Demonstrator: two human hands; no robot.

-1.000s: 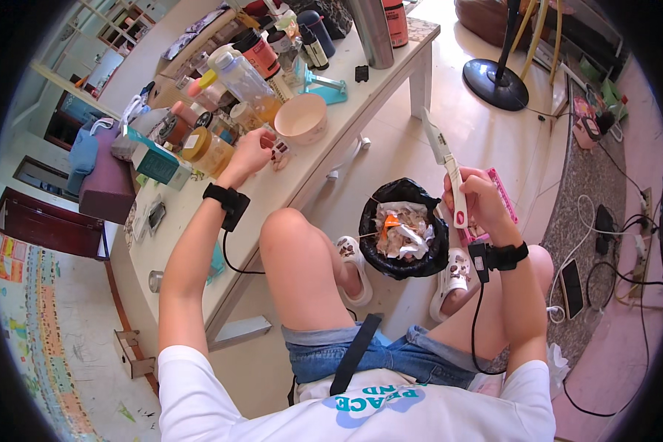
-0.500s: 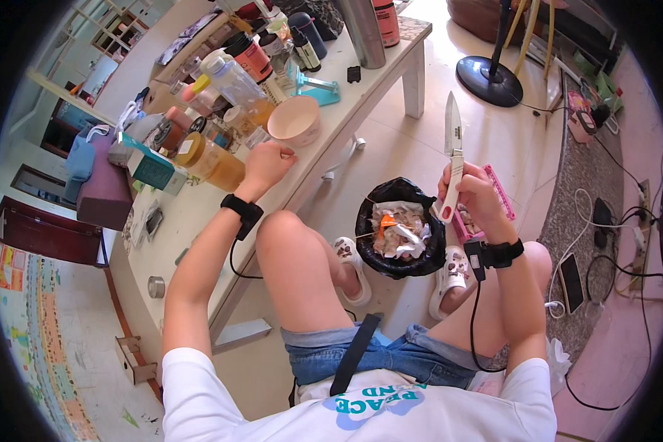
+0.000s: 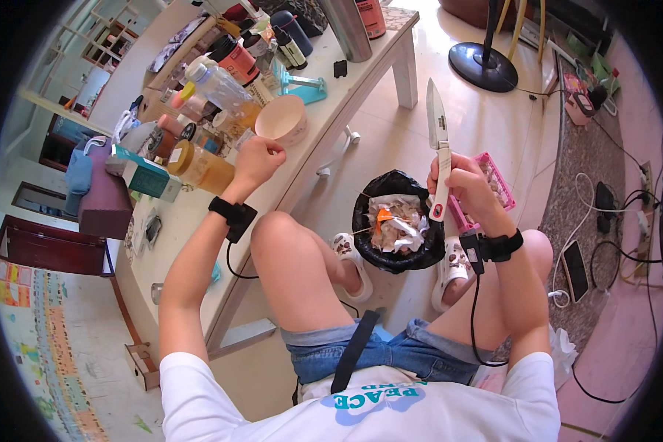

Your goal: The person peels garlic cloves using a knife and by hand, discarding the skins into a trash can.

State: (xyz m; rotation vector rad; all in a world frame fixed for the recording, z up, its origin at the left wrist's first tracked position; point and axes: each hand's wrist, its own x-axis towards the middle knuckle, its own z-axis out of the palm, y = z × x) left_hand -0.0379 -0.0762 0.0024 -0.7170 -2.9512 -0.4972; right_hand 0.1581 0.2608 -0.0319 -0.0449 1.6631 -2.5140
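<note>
A round, black pedestal base point(image 3: 483, 68) stands on the pale tiled floor point(image 3: 383, 136); a tall, silver metal cylinder point(image 3: 350, 31) rises from the cream-white tabletop point(image 3: 324, 110); a slim, dark-screened phone point(image 3: 575, 271) lies on a speckled grey stone ledge point(image 3: 571, 173) (a white cable point(image 3: 558, 295) runs just beside it); at far left sits a purple upholstered seat point(image 3: 107, 202).

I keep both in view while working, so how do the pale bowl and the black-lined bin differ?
Colour and surface: the bowl is pale and smooth, while the bin shows a black, wrinkled bag lining.
Place: the bowl stands on the table; the bin stands on the floor.
Size: the bowl looks smaller than the bin.
Shared: both have a roundish, open mouth.
</note>
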